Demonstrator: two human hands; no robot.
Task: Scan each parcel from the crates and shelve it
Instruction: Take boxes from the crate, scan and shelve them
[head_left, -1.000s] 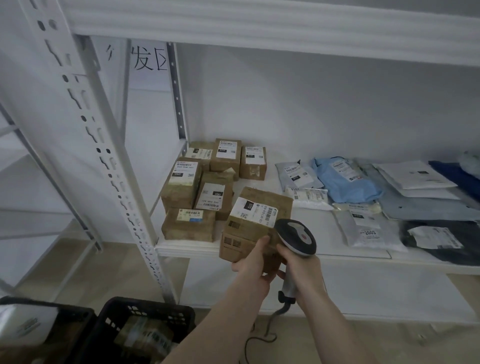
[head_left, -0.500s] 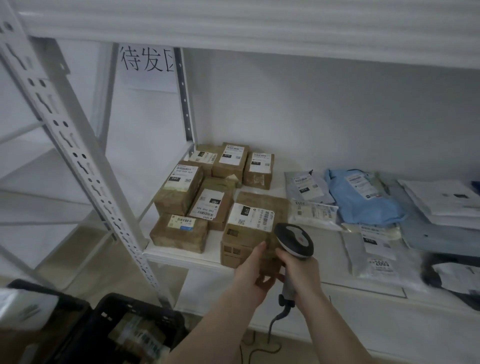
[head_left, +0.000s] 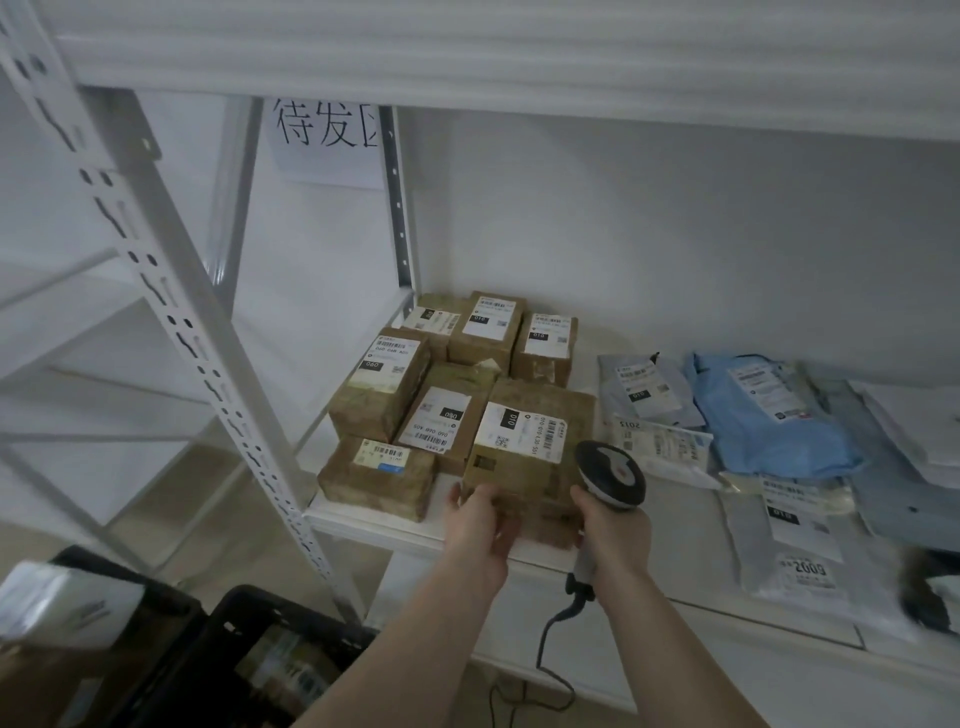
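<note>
A brown cardboard parcel (head_left: 535, 441) with a white label sits on the white shelf (head_left: 363, 525), near its front edge. My left hand (head_left: 480, 525) holds the parcel's near left corner, fingers around its front face. My right hand (head_left: 615, 530) grips the handle of a grey and black barcode scanner (head_left: 610, 473), whose head is right beside the parcel's right side. The scanner's cable (head_left: 545, 639) hangs below the shelf. Two black crates (head_left: 218, 654) stand at the lower left, with parcels inside.
Several other labelled brown boxes (head_left: 379, 384) fill the shelf's left end. Grey, blue and white mailer bags (head_left: 774, 421) cover its right part. A slotted white upright (head_left: 171, 312) stands left of the shelf, and another shelf board (head_left: 519, 57) hangs overhead.
The parcel has gone from the shelf's front edge further onto the shelf, next to the other boxes. Both hands moved forward with it. The view swung to the left.
</note>
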